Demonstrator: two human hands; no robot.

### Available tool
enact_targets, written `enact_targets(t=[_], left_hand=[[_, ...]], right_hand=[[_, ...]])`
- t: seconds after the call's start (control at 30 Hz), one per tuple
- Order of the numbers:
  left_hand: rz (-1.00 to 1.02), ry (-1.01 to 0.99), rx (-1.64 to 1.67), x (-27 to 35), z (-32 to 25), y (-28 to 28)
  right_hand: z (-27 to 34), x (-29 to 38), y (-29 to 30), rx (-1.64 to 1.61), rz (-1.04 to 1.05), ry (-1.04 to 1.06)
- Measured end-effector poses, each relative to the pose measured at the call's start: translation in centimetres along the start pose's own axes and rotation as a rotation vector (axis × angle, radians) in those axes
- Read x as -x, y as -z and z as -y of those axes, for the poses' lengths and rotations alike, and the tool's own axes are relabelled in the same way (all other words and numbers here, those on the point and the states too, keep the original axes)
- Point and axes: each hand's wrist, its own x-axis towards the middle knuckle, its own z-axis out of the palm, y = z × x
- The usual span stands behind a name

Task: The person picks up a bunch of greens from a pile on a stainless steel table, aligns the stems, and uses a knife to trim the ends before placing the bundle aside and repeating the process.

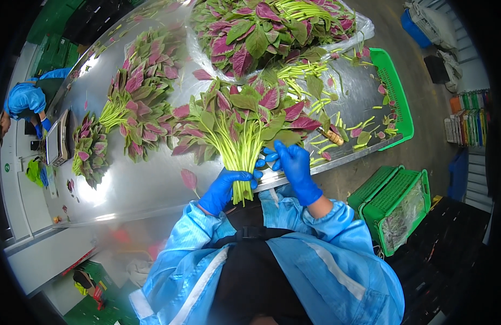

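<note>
A bunch of red-and-green amaranth (240, 138) is held upright by its pale green stems over the table's front edge. My left hand (226, 185), in a blue glove, is wrapped around the lower stems, whose cut ends stick out below it. My right hand (293, 166), also gloved, is beside the bunch with curled fingers at a broad green leaf; whether it pinches that leaf is unclear. To its right, a wooden-handled knife (333, 137) lies on the table, its blade partly covered by leaves. A loose pink leaf (189, 178) lies left of the bunch.
On the steel table (132, 183) are bundled amaranth (145, 89), a plastic-lined heap of amaranth (250, 40), stem trimmings and a scale (58, 138). A green crate (392, 97) adjoins the right edge; stacked crates (390, 203) stand nearby. A co-worker (27, 97) bends at far left.
</note>
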Motion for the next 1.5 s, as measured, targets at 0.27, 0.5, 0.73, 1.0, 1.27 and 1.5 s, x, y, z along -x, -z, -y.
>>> enact_targets(t=[0.27,0.5,0.73,1.0,1.27,1.5], left_hand=[[0.078,-0.004,0.097,-0.5,0.4,1.4],[0.102,0.027,0.119,-0.2,0.1,0.6],[0.047,0.007,0.033,-0.1,-0.1,-0.6],[0.042,0.019,0.08,-0.1,0.0,0.3],[0.038,0.042,0.026,0.0,-0.3,0.0],[0.037,0.074,0.161,-0.1,-0.5,0.1]], right_hand=[[4.0,3.5,0.6,0.661,0.264,0.82],[1.4,1.8,1.9,0.515,0.235,0.899],[5.3,-0.4,2.9,-0.367,-0.017,0.006],[2.2,-3.0,-1.1,0.514,-0.009,0.288],[3.4,-5.8,5.5,-0.193,-0.116,0.016],[1.9,-2.0,1.3,0.731,0.018,0.727]])
